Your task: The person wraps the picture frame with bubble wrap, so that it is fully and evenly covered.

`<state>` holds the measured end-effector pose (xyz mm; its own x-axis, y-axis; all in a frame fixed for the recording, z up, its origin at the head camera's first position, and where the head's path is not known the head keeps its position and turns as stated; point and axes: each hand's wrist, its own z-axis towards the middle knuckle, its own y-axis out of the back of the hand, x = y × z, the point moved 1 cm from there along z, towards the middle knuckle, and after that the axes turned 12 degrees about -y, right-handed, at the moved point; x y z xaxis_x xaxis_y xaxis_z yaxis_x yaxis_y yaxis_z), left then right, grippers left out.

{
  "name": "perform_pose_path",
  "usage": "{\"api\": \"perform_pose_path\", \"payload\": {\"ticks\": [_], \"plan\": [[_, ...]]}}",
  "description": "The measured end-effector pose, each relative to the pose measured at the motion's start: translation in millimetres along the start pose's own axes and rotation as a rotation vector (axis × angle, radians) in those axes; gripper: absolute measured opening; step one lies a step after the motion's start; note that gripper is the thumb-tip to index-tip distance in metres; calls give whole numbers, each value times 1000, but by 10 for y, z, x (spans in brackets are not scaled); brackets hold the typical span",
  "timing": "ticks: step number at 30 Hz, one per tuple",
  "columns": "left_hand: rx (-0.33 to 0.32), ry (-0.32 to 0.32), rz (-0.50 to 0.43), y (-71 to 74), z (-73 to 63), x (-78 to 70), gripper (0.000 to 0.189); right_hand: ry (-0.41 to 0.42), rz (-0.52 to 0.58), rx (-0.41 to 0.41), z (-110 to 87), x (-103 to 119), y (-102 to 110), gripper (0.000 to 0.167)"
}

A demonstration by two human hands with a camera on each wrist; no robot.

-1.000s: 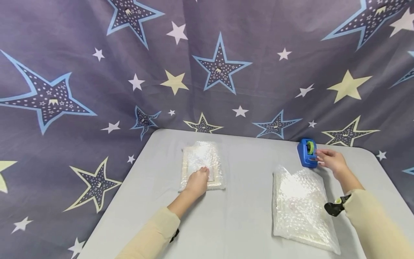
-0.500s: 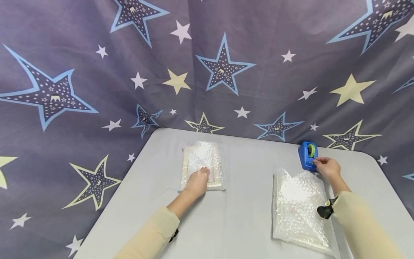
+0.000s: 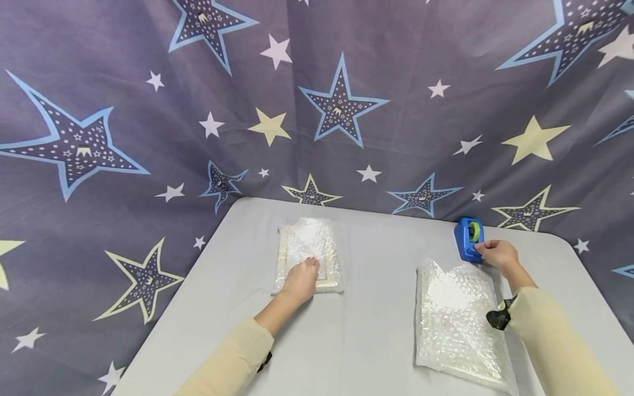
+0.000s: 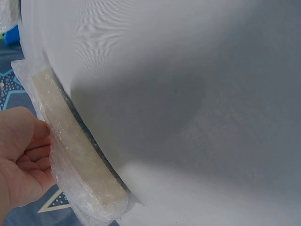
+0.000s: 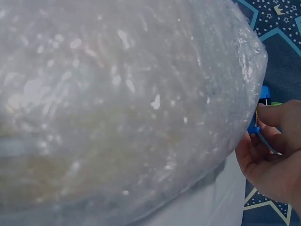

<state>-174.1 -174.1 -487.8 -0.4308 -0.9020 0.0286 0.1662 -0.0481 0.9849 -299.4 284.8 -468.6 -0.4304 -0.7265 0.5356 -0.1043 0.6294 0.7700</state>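
My left hand (image 3: 301, 279) rests on a flat, pale rectangular object in bubble wrap (image 3: 331, 242), its fingertips pressing the wrap near the middle. The left wrist view shows those fingers (image 4: 38, 153) loosely bent against the face of the wrapped object (image 4: 77, 141), whose beige edge shows through. On the right, a blue tape dispenser (image 3: 464, 240) with a green roll (image 3: 474, 231) stands near the far edge. My right hand (image 3: 500, 256) pinches the tape end at its front with thumb and forefinger. The tape itself is too thin to make out in the head view.
A larger bubble-wrapped rectangular package (image 3: 460, 324) lies between my hands, close to the right forearm, and fills much of the right wrist view. The white table (image 3: 378, 264) backs onto a dark star-patterned cloth (image 3: 391, 148).
My right hand has moved in from beside the dispenser, its fingers closing together at the dispenser's front. The left hand has stayed on the smaller wrapped object.
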Motion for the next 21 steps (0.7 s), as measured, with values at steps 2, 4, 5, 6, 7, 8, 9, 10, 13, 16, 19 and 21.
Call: {"api": "perform_pose_path", "payload": {"ticks": [2, 4, 5, 6, 7, 8, 9, 10, 13, 16, 19, 21], "plan": [[-8, -3, 9, -7, 1, 1, 26, -14, 1, 2, -1, 6, -2, 41], [-21, -7, 17, -15, -4, 0, 25, -44, 11, 7, -4, 11, -5, 43], [-27, -9, 19, -21, -4, 0, 24, -61, 15, 9, -2, 12, -7, 44], [-31, -11, 21, -23, -6, -3, 24, -77, 19, 10, -3, 13, -9, 44], [-36, -13, 21, -27, -11, -6, 23, -92, 23, 12, -5, 14, -13, 45], [-39, -14, 20, -31, -15, -8, 23, -100, 24, 11, -10, 17, -14, 45], [-43, -15, 19, -33, -18, -11, 22, -104, 26, 9, -17, 21, -13, 45], [-46, -15, 20, -35, -19, -13, 22, -106, 26, 8, -22, 23, -12, 45], [-49, -14, 23, -32, -23, -19, 23, -99, 18, 7, -34, 31, -6, 46], [-54, -15, 30, -31, -22, -19, 24, -100, 14, 13, -39, 41, 0, 47], [-62, -16, 38, -33, -26, -16, 25, -98, 6, 8, -38, 49, 2, 47], [-68, -17, 40, -38, -28, -12, 26, -87, -2, -6, -33, 47, 0, 45]]}}
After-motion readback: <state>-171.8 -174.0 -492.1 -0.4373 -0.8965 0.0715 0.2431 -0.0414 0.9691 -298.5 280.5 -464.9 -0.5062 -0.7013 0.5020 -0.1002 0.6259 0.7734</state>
